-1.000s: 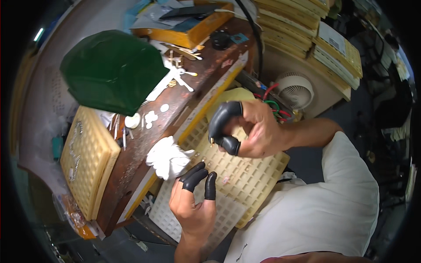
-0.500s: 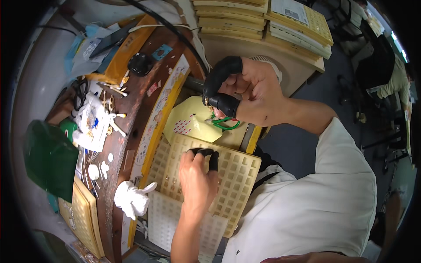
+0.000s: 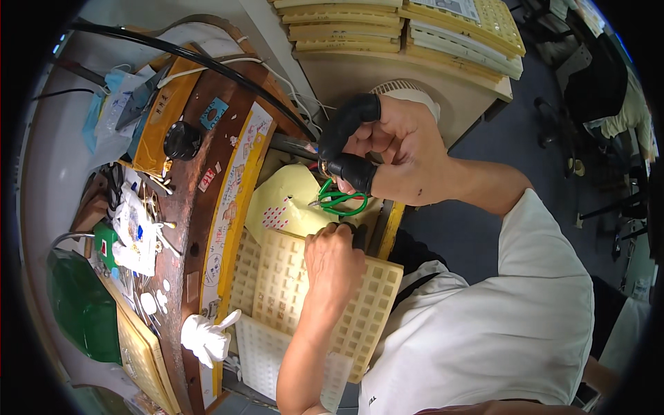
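Observation:
My right hand [image 3: 398,149], with black covers on thumb and forefinger, is raised above the drawer. Its thumb and forefinger pinch a tiny gold-coloured piece [image 3: 324,166] whose kind is too small to tell. Just below lie green-handled scissors [image 3: 339,199] on a yellow sheet with pink spots [image 3: 290,200]. My left hand [image 3: 333,266] reaches over the upper edge of a cream tray with square pockets [image 3: 377,283], near the scissors. A dark-covered finger shows at its far side, while the other fingertips are hidden. Small shiny pieces lie in some pockets of the tray.
A pale white pocketed tray [image 3: 266,356] sits partly under the cream one. On the wooden bench at left are a white glove [image 3: 206,337], a black jar [image 3: 182,140], cotton swabs and a green lamp shade [image 3: 83,304]. Cream trays [image 3: 346,31] are stacked at the back.
My left hand has moved up from the tray's pockets to its far edge, beside the scissors. My right hand keeps its pinch nearly in place. The view has shifted slightly.

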{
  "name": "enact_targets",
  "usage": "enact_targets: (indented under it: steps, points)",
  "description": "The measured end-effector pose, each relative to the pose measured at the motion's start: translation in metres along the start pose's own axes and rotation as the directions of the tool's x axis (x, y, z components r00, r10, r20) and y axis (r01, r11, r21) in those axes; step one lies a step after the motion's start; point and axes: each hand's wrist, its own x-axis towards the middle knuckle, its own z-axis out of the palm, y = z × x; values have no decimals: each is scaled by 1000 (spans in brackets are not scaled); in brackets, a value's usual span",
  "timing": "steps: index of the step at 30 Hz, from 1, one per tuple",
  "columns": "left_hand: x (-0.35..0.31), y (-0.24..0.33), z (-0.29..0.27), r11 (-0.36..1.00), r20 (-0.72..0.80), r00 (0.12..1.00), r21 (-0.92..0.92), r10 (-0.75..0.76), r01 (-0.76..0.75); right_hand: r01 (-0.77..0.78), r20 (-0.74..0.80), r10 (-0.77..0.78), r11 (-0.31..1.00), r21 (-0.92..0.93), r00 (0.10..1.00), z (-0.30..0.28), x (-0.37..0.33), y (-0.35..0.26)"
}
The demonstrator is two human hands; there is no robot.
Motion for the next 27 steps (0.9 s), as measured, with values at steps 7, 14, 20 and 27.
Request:
enact_targets:
  steps: [7,14,20,27]
  points:
    - [45,-11,-2,993,-367,925,-86,-104,77,-20,13,19,999,41,1000,-3,-1,5]
    - [87,-30,5,980,-214,969,-177,-126,89,-53,19,52,999,15,998,-8,-1,5]
    - [90,-34,-9,955,-69,992,-286,-105,82,-48,4,48,998,27,999,-7,-1,5]
    - [66,-38,-10,977,-208,970,-145,123,-155,-74,-16,75,996,55,997,-1,-1,1]
